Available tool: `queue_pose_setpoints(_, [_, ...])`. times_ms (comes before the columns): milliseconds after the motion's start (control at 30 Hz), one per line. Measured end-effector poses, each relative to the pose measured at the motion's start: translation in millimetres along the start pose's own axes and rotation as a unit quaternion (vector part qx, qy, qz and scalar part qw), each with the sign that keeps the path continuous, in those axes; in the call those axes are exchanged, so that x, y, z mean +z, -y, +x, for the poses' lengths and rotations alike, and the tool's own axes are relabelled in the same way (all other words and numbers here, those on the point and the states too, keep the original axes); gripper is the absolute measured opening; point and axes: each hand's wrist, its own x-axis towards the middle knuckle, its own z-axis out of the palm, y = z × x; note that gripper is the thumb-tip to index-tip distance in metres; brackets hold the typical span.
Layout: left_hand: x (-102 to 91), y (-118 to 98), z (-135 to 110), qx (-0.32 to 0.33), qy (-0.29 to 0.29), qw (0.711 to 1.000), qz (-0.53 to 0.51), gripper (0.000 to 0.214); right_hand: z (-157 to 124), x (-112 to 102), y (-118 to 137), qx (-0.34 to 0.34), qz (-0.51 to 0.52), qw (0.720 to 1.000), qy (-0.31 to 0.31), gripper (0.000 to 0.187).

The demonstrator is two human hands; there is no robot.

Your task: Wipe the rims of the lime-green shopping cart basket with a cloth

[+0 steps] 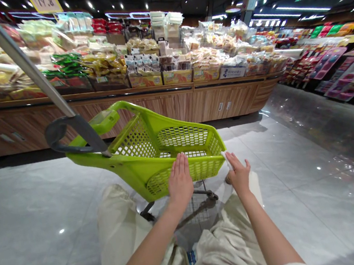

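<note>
A lime-green plastic shopping cart (128, 161) with perforated sides stands before my knees, its basket bare inside as far as I can see. My left hand (180, 180) lies flat on the near rim, fingers straight and together, nothing visible in it. At the basket's right corner, my right hand (240, 175) presses a thin white cloth or tissue (226, 159) against the plastic. Part of that cloth is hidden under the fingers. A grey handle piece (87, 134) sits at the cart's left end, with a metal pole (27, 61) rising from it.
Behind the cart runs a wood-panelled display counter (163, 106) heaped with packaged foods. A yellow price sign (45, 2) hangs at upper left. More shelves of goods (336, 68) line the right side. Shiny grey floor tiles (284, 148) surround the cart.
</note>
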Motion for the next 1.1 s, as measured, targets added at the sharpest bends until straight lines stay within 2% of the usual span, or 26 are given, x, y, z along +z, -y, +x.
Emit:
queue_pose_setpoints(67, [2.8, -2.9, -0.4, -0.006, -0.011, 1.000, -0.002, 0.070, -0.7, 5.2, 10.2, 0.023, -0.014, 0.999, -0.018, 0.072])
queue_pose_setpoints(133, [5.2, -5.1, -0.6, -0.013, -0.017, 1.000, -0.003, 0.072, -2.0, 13.6, 43.3, 0.024, -0.010, 0.999, -0.021, 0.072])
queue_pose_setpoints(267, [7.0, -4.8, -1.1, -0.021, -0.012, 1.000, 0.011, 0.068, -3.8, 28.4, 120.1, -0.084, 0.054, 0.994, 0.043, 0.075])
queue_pose_setpoints(333, [6.8, -2.6, -1.6, -0.021, -0.005, 1.000, 0.021, 0.066, -3.0, 29.7, 137.2, -0.121, 0.080, 0.987, 0.069, 0.078])
queue_pose_setpoints(400, [6.3, -0.1, -2.1, -0.018, 0.001, 0.999, 0.027, 0.063, -1.2, 26.3, 134.2, -0.140, 0.086, 0.983, 0.082, 0.081])
queue_pose_setpoints(500, [5.2, 2.1, -2.5, -0.010, -0.001, 0.999, 0.031, 0.059, 0.9, 17.1, 101.7, -0.139, 0.072, 0.985, 0.078, 0.083])
queue_pose_setpoints(633, [2.4, 1.2, -2.2, -0.006, -0.019, 1.000, 0.021, 0.057, 1.1, 9.7, 40.1, -0.061, 0.065, 0.996, 0.031, 0.081])
queue_pose_setpoints(733, [0.0, -1.3, -1.6, -0.002, -0.024, 1.000, 0.010, 0.058, 2.6, 11.7, 15.6, 0.028, 0.084, 0.996, -0.005, 0.076])
queue_pose_setpoints(800, [-0.8, -3.4, -0.9, -0.003, -0.022, 1.000, 0.005, 0.058, 4.0, 15.6, 23.2, 0.078, 0.087, 0.993, -0.030, 0.072])
queue_pose_setpoints(867, [-0.8, -5.4, -0.1, -0.009, -0.020, 1.000, 0.002, 0.057, 4.2, 20.6, 49.3, 0.079, 0.082, 0.993, -0.035, 0.070])
queue_pose_setpoints(1000, [0.6, -7.4, 1.5, -0.017, -0.009, 1.000, 0.006, 0.056, 1.3, 28.8, 116.1, -0.033, 0.104, 0.993, 0.043, 0.073])
queue_pose_setpoints(1100, [0.9, -6.4, 2.3, -0.015, 0.003, 1.000, 0.013, 0.056, -0.1, 27.7, 136.6, -0.077, 0.125, 0.986, 0.082, 0.074])
